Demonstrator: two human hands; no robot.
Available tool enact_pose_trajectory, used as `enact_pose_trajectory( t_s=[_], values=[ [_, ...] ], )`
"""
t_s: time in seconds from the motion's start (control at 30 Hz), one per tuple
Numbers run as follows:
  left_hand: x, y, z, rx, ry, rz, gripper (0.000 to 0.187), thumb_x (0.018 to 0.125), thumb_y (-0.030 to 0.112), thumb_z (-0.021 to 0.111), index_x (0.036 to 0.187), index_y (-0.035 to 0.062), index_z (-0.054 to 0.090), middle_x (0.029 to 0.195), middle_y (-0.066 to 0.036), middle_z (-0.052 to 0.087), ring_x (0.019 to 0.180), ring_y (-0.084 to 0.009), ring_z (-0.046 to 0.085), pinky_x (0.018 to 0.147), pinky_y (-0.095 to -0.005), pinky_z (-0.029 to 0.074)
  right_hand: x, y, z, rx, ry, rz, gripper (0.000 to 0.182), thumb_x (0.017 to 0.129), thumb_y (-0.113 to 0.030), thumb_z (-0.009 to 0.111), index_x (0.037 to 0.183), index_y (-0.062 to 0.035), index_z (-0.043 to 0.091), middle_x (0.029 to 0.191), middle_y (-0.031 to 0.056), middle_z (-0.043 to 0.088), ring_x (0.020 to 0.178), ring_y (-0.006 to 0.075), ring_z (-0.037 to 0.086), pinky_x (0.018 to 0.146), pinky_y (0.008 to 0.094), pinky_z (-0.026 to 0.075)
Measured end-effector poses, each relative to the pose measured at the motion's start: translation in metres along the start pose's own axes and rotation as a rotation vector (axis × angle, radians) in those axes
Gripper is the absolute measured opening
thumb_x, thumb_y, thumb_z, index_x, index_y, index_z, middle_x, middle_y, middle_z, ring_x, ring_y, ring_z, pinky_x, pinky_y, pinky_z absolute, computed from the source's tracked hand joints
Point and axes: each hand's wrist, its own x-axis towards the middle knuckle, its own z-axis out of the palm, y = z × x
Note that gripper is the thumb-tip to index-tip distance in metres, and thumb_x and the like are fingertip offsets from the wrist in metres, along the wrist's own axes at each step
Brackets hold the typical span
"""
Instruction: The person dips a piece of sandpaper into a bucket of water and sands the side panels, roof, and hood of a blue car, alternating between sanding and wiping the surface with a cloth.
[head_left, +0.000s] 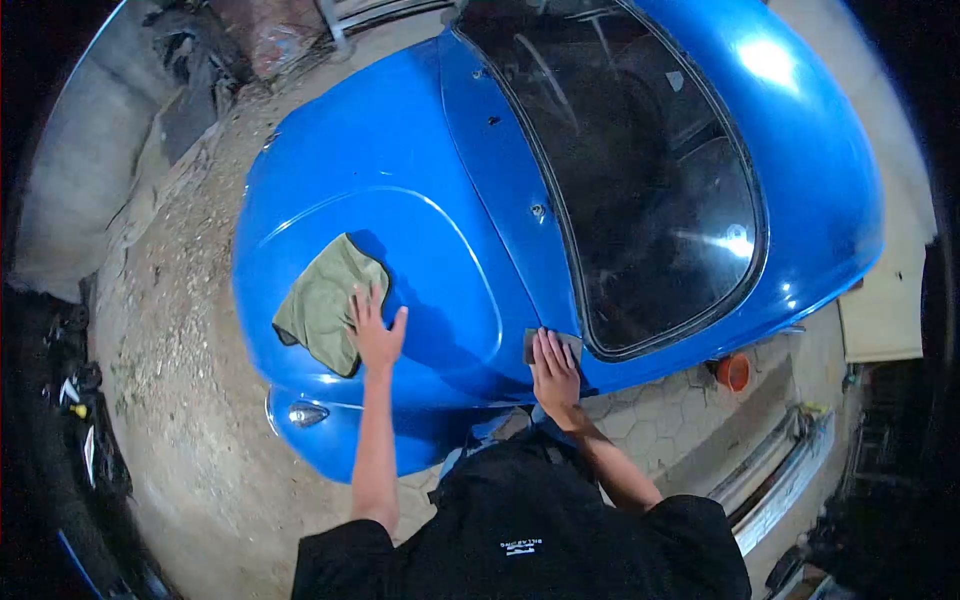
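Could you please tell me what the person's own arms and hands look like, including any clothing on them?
The left hand and right hand are both ungloved, and the forearms are bare. The black shirt has short, loose sleeves and small white print on it.

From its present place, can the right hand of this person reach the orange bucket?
Probably not without stepping or bending: the orange bucket stands low on the paving by the blue car, while the right hand lies on a grey-brown pad up on the car.
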Motion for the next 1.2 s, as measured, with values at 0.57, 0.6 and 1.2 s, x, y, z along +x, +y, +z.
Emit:
enact_pose_trajectory(
  t_s=[0.57, 0.6, 1.2],
  values=[
    [-0.009, 0.055, 0.044, 0.009, 0.016, 0.149, 0.051, 0.102, 0.034, 0.051, 0.153, 0.0325, 0.055, 0.168, -0.007, 0.038, 0.157, -0.0315, 0.031, 0.125, -0.0667, 0.005, 0.243, -0.028, 0.036, 0.019, -0.018, 0.018, 0.07, 0.104, -0.04, 0.056, 0.159, -0.0007, 0.037, 0.164, 0.0191, 0.04, 0.152, 0.0352, 0.037, 0.125, 0.0497, 0.027],
    [-0.006, 0.055, 0.045, 0.005, 0.018, 0.148, 0.051, 0.102, 0.033, 0.051, 0.152, 0.0325, 0.056, 0.168, -0.007, 0.038, 0.157, -0.0312, 0.031, 0.125, -0.0668, 0.005, 0.209, -0.034, 0.027, -0.01, -0.079, 0.029, 0.071, 0.103, -0.039, 0.058, 0.159, -0.0011, 0.037, 0.164, 0.0186, 0.04, 0.152, 0.0353, 0.036, 0.125, 0.0505, 0.027],
    [-0.01, 0.053, 0.048, -0.047, 0.044, 0.084, 0.046, 0.102, 0.021, 0.05, 0.146, 0.0228, 0.062, 0.161, -0.009, 0.047, 0.152, -0.0304, 0.04, 0.126, -0.0627, 0.011, 0.141, -0.048, 0.022, 0.058, -0.375, 0.064, 0.072, 0.101, -0.038, 0.061, 0.159, -0.0011, 0.039, 0.165, 0.019, 0.039, 0.153, 0.0363, 0.036, 0.122, 0.0535, 0.03]
  ],
)
